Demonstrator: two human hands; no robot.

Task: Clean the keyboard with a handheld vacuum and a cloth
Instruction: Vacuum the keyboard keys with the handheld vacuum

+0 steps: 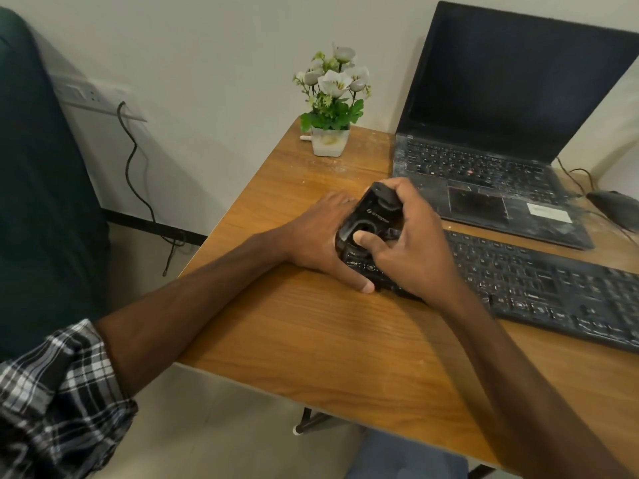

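1. The keyboard (539, 285) lies along the counter's (311, 326) right side, in front of the laptop (491, 188); its left end sits under both hands, roughly mid-counter.
2. The right hand (411, 243) is wrapped around the handheld vacuum (370, 216), thumb pressed on its round front, with the nozzle end seemingly down on the leftmost keys.
3. The left hand (321, 240) rests flat and spread against the keyboard's left end, thumb at its near corner, steadying it.
4. Likely step: vacuuming the left end. It would go best with the nozzle low and moved slowly row by row towards the right edge, the left hand bracing throughout.
5. Pale dust shows on keys further right; no cloth is in view.
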